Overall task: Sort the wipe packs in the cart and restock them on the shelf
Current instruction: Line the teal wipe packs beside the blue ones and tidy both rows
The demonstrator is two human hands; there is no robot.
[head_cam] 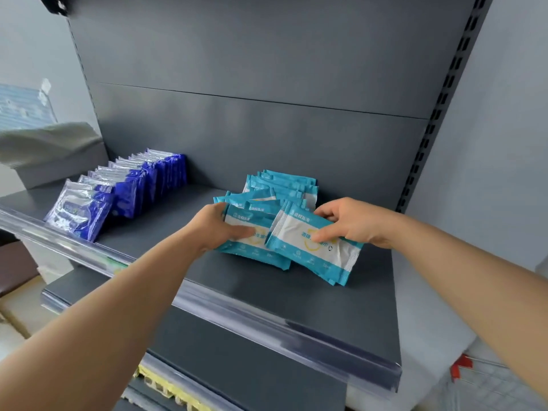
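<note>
On the dark grey shelf [341,298] a row of dark blue and silver wipe packs [124,191] stands at the left, leaning back toward the rear panel. To its right lies a loose heap of teal and white wipe packs [281,188]. My left hand [219,226] grips a small stack of teal packs [252,253] at its left edge, thumb on top. My right hand [347,221] pinches another teal and white pack [311,256] by its upper right edge, holding it tilted over the stack, with a second pack underneath it.
A clear plastic price rail [267,318] runs along the shelf's front edge. A lower shelf [237,366] sits beneath. A wire cart [498,381] with a red clip shows at bottom right. Grey boxes [53,149] stand at the left end.
</note>
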